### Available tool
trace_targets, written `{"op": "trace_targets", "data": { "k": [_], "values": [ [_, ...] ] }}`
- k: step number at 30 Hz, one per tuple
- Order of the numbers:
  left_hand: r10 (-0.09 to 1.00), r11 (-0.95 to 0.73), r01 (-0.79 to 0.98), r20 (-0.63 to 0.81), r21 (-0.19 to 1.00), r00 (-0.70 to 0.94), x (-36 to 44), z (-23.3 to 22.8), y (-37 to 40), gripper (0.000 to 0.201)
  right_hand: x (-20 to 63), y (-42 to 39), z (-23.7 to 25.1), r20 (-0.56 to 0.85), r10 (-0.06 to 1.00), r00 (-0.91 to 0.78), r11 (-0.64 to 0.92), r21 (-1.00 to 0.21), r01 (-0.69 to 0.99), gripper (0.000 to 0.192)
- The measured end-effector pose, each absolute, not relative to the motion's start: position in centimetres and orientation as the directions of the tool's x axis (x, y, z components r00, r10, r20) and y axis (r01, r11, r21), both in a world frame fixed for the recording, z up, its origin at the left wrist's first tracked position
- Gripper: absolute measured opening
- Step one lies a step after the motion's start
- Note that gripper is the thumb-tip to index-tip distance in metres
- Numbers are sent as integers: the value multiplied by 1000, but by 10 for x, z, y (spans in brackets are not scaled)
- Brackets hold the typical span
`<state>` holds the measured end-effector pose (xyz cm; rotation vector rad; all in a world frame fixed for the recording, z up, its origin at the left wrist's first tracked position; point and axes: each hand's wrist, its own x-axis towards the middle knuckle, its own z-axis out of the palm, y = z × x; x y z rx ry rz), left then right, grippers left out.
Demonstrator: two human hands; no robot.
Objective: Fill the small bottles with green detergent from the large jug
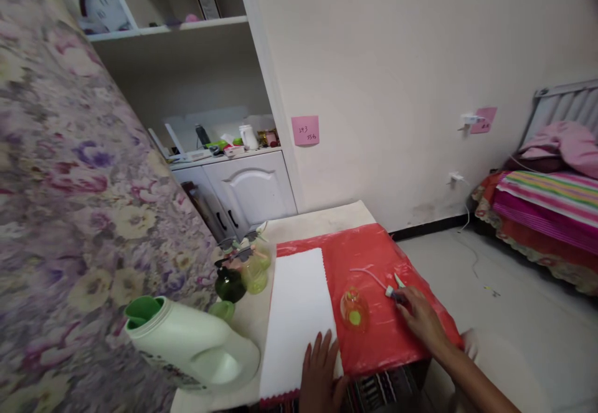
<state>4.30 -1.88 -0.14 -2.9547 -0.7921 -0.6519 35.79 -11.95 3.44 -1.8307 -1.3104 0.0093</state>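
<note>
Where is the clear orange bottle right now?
In the head view, the clear orange bottle sits on the red plastic sheet, just right of the white mat, between the left hand and the right hand.

Left hand [319, 370] spread flat, right hand [421, 315] curled

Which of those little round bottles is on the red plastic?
The see-through bottle, left of the right hand. The dark green bottle and yellow-green bottle stand off the plastic, left of the white mat.
</note>
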Motion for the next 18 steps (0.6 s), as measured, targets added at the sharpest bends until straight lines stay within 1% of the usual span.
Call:
{"op": "trace_targets", "data": {
  "k": [3, 6, 8, 10, 12, 14, 18],
  "values": [
    [571, -820, 503, 349, 273, 743, 44, 3, -21, 53, 367, -118, 30, 459, 778, 430, -83, -602, 794, 34],
    [690, -704, 522, 288, 482, 664, 54, 14, -25, 49, 377, -116, 27, 423, 808, 410, -151, -524, 838, 42],
    [763, -591, 508, 231, 627, 603, 68, 27, -25, 54, 383, -114, 27, 355, 845, 399, -209, -468, 859, 46],
    [807, -487, 464, 178, 740, 564, 85, 41, -23, 65, 389, -112, 29, 278, 881, 383, -240, -435, 868, 49],
    [820, -434, 414, 160, 800, 549, 105, 55, -19, 79, 395, -110, 31, 222, 906, 360, -245, -418, 875, 51],
    [832, -386, 384, 137, 838, 538, 123, 65, -16, 88, 402, -108, 32, 195, 921, 339, -236, -413, 880, 54],
    [860, -285, 337, 85, 897, 502, 149, 71, -14, 95, 413, -107, 24, 192, 935, 298, -195, -425, 884, 57]
  ]
}}
